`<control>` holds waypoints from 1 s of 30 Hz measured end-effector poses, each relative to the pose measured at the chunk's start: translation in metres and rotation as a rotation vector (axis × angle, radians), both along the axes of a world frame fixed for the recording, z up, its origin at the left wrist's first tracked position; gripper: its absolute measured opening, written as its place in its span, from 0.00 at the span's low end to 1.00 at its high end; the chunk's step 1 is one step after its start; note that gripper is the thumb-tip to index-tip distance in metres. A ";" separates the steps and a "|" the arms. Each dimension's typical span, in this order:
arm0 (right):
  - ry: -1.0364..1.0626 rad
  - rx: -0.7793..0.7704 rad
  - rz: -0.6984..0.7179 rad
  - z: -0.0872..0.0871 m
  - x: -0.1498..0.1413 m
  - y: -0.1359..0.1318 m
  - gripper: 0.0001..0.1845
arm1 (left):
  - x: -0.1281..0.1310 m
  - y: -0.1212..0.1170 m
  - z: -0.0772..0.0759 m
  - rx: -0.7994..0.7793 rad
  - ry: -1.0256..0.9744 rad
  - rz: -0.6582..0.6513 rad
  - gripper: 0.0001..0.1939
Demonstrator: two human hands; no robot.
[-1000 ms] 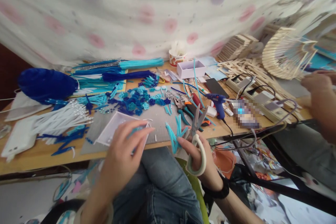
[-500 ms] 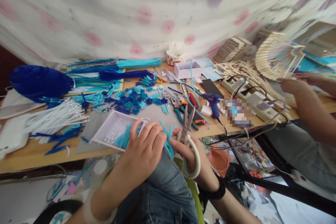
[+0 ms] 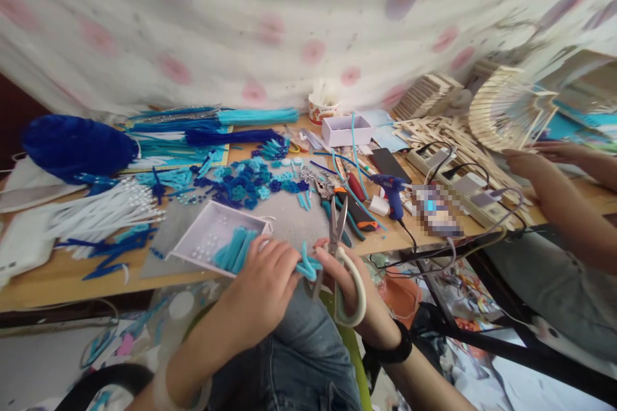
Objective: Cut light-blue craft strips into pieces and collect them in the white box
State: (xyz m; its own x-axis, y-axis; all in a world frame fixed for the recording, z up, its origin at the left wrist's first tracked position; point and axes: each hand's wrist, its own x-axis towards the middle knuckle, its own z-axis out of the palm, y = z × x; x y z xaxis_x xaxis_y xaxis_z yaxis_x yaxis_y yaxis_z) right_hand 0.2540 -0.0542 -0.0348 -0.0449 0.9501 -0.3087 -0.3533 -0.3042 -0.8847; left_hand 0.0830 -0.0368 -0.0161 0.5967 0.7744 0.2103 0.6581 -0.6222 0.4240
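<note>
My left hand (image 3: 265, 282) is closed, its fingers pinching light-blue pipe cleaner pieces (image 3: 308, 266) that are bent into loops. My right hand (image 3: 349, 279) has scissors (image 3: 354, 298) with cream handles hooked in it, their blades pointing up and slightly parted. The thumb and fingertips of that hand also touch the right end of the pipe cleaners. Just beyond my left hand sits a white box (image 3: 193, 231), holding short light-blue pipe cleaner lengths (image 3: 234, 249) and loose white beads (image 3: 205, 252).
Blue felt-like flowers (image 3: 241, 183) lie mid-table, near pliers (image 3: 330, 205), a blue glue gun (image 3: 393, 192) and a phone (image 3: 436, 212). White stems with pearl tips (image 3: 96, 218) lie left. Power strips (image 3: 457, 186) and a co-worker's hands (image 3: 540, 167) beside a wooden-stick fan (image 3: 506, 109) are at right.
The pipe cleaner strands that stood up between my hands are now folded into a more compact bend. The scissors and my right hand have shifted slightly left.
</note>
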 end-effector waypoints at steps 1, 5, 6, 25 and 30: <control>0.027 -0.011 -0.009 -0.002 -0.001 0.000 0.21 | -0.001 -0.001 0.000 -0.096 -0.081 0.022 0.11; 0.043 -0.013 -0.006 -0.011 -0.002 0.002 0.22 | -0.002 -0.011 0.001 -0.512 -0.389 0.102 0.12; 0.035 -0.004 -0.001 -0.013 -0.002 0.003 0.23 | -0.001 -0.014 0.002 -0.587 -0.455 0.123 0.13; -0.057 0.353 -0.071 0.000 -0.003 -0.007 0.16 | 0.013 -0.025 -0.004 -0.819 -0.668 0.228 0.14; -0.326 0.511 -0.112 -0.005 0.002 -0.011 0.15 | 0.004 -0.024 0.001 -0.787 -0.534 0.186 0.13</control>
